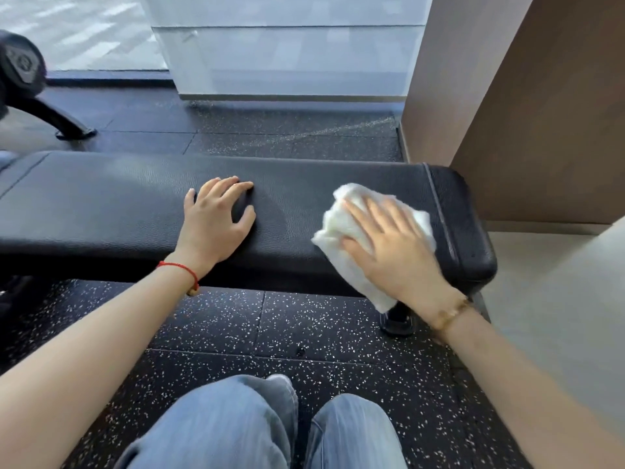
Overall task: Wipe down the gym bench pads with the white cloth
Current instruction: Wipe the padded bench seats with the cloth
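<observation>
A long black leather bench pad [118, 204] runs across the view from left to right. My right hand [389, 245] presses a crumpled white cloth [341, 228] flat against the pad's right end, near a stitched seam; part of the cloth hangs over the front edge. The hand is slightly blurred. My left hand [216, 221] rests on the middle of the pad with fingers spread, holding nothing. A second pad section [13, 170] begins at the far left behind a gap.
Black speckled rubber floor [220, 330] lies under and around the bench. A bench foot [397, 321] stands below the right end. A brown wall panel [541, 113] rises close at the right. A black machine leg [67, 128] and a dumbbell [20, 66] sit at left.
</observation>
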`<state>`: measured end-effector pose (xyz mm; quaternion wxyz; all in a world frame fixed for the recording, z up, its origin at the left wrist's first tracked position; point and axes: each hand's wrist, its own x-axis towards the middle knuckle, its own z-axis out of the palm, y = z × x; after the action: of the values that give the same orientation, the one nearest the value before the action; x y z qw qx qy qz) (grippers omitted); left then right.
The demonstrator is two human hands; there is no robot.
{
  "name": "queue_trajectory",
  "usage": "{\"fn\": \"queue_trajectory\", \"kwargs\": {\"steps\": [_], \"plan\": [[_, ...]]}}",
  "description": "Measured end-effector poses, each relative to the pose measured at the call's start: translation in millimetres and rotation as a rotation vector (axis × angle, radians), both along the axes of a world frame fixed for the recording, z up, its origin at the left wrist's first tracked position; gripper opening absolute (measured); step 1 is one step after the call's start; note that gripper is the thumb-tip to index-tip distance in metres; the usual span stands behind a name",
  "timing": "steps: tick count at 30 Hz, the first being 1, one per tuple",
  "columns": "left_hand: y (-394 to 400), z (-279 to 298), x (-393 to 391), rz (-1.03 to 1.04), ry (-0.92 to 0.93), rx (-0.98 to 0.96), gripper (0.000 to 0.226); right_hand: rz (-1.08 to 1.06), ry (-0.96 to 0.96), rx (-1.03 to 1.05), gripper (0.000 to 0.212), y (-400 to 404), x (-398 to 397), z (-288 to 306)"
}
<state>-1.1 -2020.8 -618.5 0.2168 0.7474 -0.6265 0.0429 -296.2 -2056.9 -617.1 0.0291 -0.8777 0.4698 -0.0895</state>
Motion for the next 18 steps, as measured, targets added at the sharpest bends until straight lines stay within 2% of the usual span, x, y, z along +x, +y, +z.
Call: {"fn": "queue_trajectory", "kwargs": {"steps": [3,8,13,15,18], "plan": [[0,-1,0,0.002,-0.004,0.001,0.043,-0.127,0.008,0.053,0.064,-29,-23,1],[2,0,-4,0.012,-0.044,0.046,0.046,-0.226,0.050,0.137,0.064,-87,15,20],[0,5,-12,0.036,0.001,0.077,0.047,-0.100,-0.010,0.016,0.060,-8,1,3],[-2,6,-25,-0.007,-0.015,0.058,0.048,-0.180,-0.030,-0.057,0.062,17,-22,0],[-8,5,-48,-0.071,-0.038,0.060,0.050,-0.333,-0.016,-0.019,0.064,12,-54,-2]]}}
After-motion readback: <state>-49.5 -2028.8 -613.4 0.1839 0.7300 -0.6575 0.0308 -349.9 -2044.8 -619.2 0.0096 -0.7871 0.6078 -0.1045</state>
